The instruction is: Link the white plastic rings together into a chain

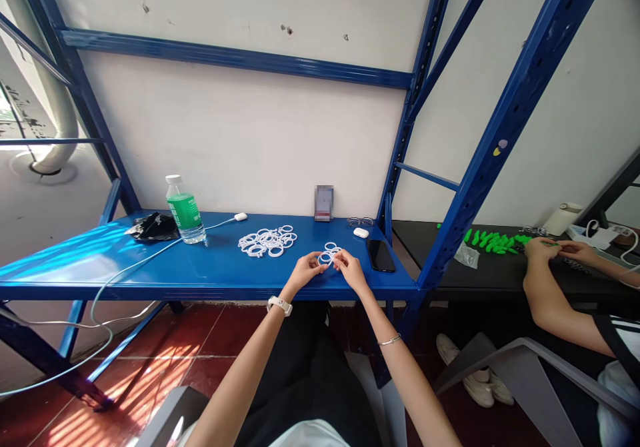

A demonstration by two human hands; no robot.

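Note:
Between my hands, just above the front part of the blue table [225,275], is a small white ring [326,258]. My left hand [306,269] pinches it from the left, and the fingers of my right hand [349,265] are closed on its right side. Right behind my fingertips lie a few more white rings [331,246], partly hidden by the hands. Farther left on the table a loose heap of white rings [269,241] is spread out, several overlapping.
A water bottle [186,212] and black plastic bag [156,226] stand at left, beside a white cable [145,260]. Near my right hand are a dark phone [381,256], white earbud case [361,232] and glasses [360,221]. Rightward, another person's hands [560,250] work beside green pieces [500,242].

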